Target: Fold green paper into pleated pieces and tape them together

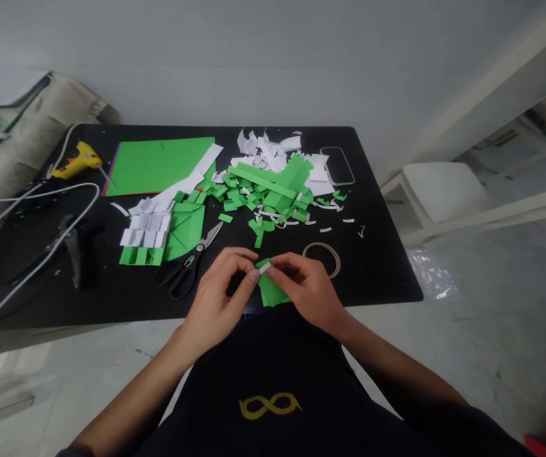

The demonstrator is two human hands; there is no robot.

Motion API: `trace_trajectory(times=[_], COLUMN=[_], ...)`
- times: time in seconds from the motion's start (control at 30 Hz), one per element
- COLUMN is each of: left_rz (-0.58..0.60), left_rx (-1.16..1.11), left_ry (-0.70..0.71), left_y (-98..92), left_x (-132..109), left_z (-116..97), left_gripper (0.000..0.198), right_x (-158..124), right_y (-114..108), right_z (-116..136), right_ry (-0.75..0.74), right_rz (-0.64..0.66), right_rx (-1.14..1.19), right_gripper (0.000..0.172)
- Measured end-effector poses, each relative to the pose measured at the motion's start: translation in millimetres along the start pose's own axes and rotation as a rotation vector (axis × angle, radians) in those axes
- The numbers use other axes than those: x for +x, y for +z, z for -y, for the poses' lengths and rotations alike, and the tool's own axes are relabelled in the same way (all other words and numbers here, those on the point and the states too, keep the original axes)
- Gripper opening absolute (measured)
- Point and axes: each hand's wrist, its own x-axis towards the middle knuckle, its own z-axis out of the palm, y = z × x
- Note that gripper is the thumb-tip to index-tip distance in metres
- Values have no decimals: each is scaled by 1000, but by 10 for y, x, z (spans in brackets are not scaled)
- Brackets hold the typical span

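Note:
Near the table's front edge, my left hand (225, 293) and my right hand (307, 284) pinch a green piece of paper (273, 293) between them. A narrow white strip (266, 267) lies across its top, with the thumbs close to its two ends. Fingertips behind the paper are partly hidden. Left of my left hand lie black-handled scissors (189, 260), blades pointing away. Just beyond my right hand is a roll of tape (323, 257). Farther left, a woven-looking piece of green and white paper strips (146, 231) rests on the table.
A heap of green paper pieces (273, 184) and white scraps (273, 149) covers the back middle. Green sheets (158, 162) lie back left beside a yellow glue gun (80, 162). A white cable (87, 222) loops over the left side. A clear phone case (338, 166) lies back right.

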Motion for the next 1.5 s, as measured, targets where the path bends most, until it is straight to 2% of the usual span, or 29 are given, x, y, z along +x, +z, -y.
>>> trace_trajectory(times=[0.77,1.5], left_rz=[-20,-77], left_rx=[37,54], left_ry=[-13,-18], left_y=[21,55], left_x=[-7,8], left_z=[11,55], left_gripper=[13,13], right_x=[-30,-62], right_y=[9,31], right_z=[50,25], right_ry=[-2,-107], right_rz=[10,-13], right_rx=[-48,-121], right_gripper=[13,10])
